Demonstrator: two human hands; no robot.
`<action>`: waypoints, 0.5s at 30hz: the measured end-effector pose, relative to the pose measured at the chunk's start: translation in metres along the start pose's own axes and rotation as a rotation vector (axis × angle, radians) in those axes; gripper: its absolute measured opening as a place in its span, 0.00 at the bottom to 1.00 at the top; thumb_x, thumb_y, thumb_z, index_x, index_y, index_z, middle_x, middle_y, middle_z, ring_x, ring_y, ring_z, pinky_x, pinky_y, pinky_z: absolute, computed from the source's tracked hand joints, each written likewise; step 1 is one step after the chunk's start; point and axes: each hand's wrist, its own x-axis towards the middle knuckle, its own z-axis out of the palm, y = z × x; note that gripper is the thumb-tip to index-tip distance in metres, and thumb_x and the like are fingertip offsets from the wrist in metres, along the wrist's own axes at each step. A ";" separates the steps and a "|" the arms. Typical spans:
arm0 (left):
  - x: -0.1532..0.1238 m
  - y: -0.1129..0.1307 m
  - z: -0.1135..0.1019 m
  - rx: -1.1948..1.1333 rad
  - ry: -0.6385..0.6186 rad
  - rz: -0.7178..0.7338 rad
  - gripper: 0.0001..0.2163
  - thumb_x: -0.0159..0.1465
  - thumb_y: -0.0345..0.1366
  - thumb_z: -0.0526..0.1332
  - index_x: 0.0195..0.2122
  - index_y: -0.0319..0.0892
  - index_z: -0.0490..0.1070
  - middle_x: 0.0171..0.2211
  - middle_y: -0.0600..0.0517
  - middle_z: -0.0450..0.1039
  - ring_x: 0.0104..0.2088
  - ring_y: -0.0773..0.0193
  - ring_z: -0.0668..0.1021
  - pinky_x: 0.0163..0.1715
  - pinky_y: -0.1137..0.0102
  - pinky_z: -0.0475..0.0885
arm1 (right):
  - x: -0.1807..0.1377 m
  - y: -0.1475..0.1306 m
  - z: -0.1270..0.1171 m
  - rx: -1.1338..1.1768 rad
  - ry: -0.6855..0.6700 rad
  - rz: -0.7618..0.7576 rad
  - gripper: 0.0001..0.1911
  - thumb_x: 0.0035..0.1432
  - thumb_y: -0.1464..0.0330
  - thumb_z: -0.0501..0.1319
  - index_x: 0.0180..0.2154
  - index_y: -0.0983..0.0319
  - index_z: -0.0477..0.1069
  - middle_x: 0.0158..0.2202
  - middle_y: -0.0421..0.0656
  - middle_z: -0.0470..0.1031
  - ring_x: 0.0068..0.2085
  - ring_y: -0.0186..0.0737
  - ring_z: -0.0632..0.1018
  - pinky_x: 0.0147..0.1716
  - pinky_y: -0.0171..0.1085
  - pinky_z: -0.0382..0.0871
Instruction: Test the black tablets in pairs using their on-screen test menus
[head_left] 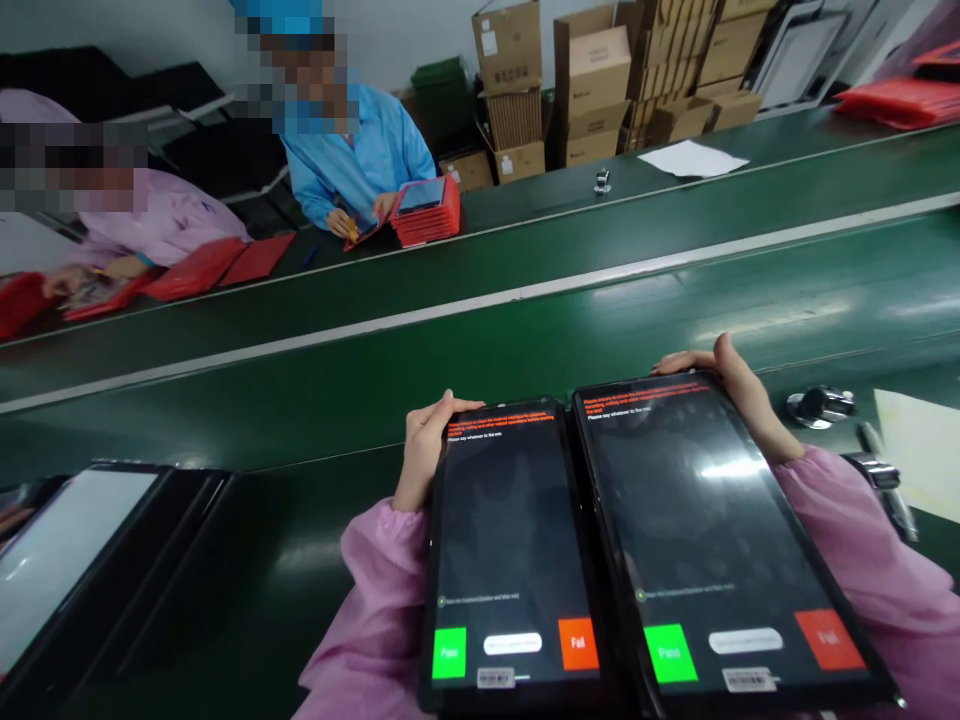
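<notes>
Two black tablets lie side by side in front of me, screens up. Both screens show red and white text at the top, a green "Pass" box and a red "Fail" box at the bottom. My left hand (426, 445) grips the upper left corner of the left tablet (510, 530), thumb along the edge and fingertips behind it. The upper right corner of the right tablet (697, 520) is held by my right hand (739, 385), its fingers over the top edge and its thumb raised. The tablets' inner edges are close together.
More tablets (75, 560) lie at the left on the green bench. Metal clamp-like items (821, 405) and a paper sheet (926, 450) are at the right. Across the belt (495, 350), a person in blue (367, 150) handles a tablet beside stacked red sleeves (426, 215); another person in pink (165, 215) sits left.
</notes>
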 end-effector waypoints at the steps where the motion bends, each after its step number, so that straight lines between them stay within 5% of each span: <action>1: 0.000 0.000 -0.001 0.011 0.016 0.007 0.25 0.66 0.58 0.59 0.25 0.44 0.84 0.28 0.46 0.85 0.30 0.56 0.83 0.32 0.64 0.77 | 0.001 -0.002 0.001 -0.016 -0.005 -0.013 0.43 0.48 0.25 0.58 0.27 0.58 0.80 0.31 0.48 0.82 0.33 0.47 0.81 0.33 0.42 0.77; 6: -0.027 0.004 -0.013 0.115 0.179 0.119 0.22 0.71 0.54 0.56 0.36 0.44 0.84 0.41 0.48 0.86 0.45 0.54 0.85 0.49 0.62 0.78 | 0.004 -0.009 -0.001 -0.114 0.041 -0.082 0.45 0.47 0.24 0.58 0.26 0.60 0.80 0.33 0.51 0.83 0.38 0.52 0.82 0.42 0.48 0.76; 9: -0.075 0.014 -0.032 0.292 0.192 0.306 0.14 0.74 0.44 0.57 0.46 0.47 0.82 0.49 0.51 0.84 0.52 0.57 0.83 0.55 0.64 0.77 | -0.014 -0.018 -0.009 -0.191 0.178 -0.194 0.44 0.49 0.25 0.59 0.29 0.59 0.81 0.36 0.49 0.83 0.43 0.52 0.81 0.52 0.50 0.72; 11: -0.114 0.021 -0.046 0.429 0.129 0.404 0.11 0.74 0.37 0.58 0.50 0.49 0.80 0.52 0.53 0.83 0.54 0.59 0.83 0.56 0.66 0.77 | -0.037 -0.028 -0.017 -0.331 0.236 -0.366 0.34 0.60 0.33 0.60 0.32 0.57 0.81 0.38 0.47 0.83 0.44 0.49 0.81 0.53 0.49 0.71; 15: -0.180 0.023 -0.073 0.688 -0.025 0.511 0.13 0.73 0.31 0.58 0.54 0.48 0.77 0.54 0.51 0.80 0.54 0.59 0.83 0.61 0.65 0.76 | -0.093 -0.047 -0.029 -0.648 -0.098 -0.730 0.11 0.75 0.62 0.58 0.42 0.51 0.80 0.39 0.41 0.84 0.43 0.45 0.83 0.46 0.46 0.76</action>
